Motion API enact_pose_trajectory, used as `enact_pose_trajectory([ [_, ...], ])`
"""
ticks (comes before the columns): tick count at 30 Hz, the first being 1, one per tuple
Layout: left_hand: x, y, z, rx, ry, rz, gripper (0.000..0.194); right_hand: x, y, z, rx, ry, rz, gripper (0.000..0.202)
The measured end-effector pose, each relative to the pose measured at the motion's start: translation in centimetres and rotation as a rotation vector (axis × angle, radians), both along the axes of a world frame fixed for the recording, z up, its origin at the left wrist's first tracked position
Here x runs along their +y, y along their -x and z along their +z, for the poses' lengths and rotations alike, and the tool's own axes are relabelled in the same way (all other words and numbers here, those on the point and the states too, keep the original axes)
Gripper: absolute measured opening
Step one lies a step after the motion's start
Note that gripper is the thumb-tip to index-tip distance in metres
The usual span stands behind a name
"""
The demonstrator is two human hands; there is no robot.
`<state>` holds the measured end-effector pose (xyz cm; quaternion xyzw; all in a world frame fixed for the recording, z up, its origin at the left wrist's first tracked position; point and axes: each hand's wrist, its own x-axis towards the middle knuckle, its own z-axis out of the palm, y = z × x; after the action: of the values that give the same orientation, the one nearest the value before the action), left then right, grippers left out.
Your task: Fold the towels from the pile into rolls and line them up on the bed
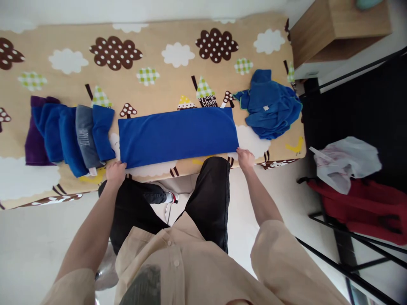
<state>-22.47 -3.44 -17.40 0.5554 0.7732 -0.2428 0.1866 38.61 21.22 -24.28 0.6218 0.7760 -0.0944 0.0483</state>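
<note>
A blue cloth [178, 135], folded into a long flat strip, lies on the patterned sheet [178, 89] in front of me. My left hand [116, 173] pinches its near left corner. At the near right corner, my right hand [245, 158] grips the edge between closed fingers. To the left, several folded blue towels [71, 135] overlap in a row, with a grey towel [86, 137] that bears lettering and a purple towel [36, 140] at the far left end. A crumpled pile of blue cloths [273, 106] with a small white tag sits on the right.
A wooden shelf box [341, 25] is at the upper right. Past the sheet's right edge are a white plastic bag [349, 161], a red bag [365, 207] and black metal rails [343, 271]. My knees are against the sheet's near edge.
</note>
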Motion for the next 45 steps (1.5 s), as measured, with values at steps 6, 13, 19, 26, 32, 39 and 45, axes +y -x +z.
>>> enact_pose_trajectory([
  [6,0.0,-1.1,-1.2,-0.038,0.008,0.074,0.043,-0.1,1.2,0.6,0.020,0.052,-0.072,0.048],
  [13,0.4,-0.6,-2.4,-0.142,-0.024,0.206,0.044,-0.7,2.0,2.2,-0.016,0.104,-0.126,0.057],
  [19,-0.6,-1.2,-2.2,-0.069,0.002,0.227,0.033,-0.9,1.7,3.6,-0.050,0.159,-0.184,0.053],
  [26,4.0,-5.5,-1.4,-0.135,-0.428,0.182,0.036,3.1,7.1,5.2,0.098,-0.086,-0.225,0.059],
  [32,12.6,-12.1,-5.3,-0.319,-0.577,0.352,0.041,3.2,24.2,4.9,0.403,-0.066,0.186,0.065],
  [39,12.9,-14.2,-10.0,-0.251,-0.628,0.462,0.038,-1.3,34.3,0.0,0.337,0.174,0.511,0.063],
  [45,12.9,-13.8,-10.6,-0.269,-0.611,0.457,0.037,3.0,28.1,-0.2,0.268,0.215,0.484,0.063],
])
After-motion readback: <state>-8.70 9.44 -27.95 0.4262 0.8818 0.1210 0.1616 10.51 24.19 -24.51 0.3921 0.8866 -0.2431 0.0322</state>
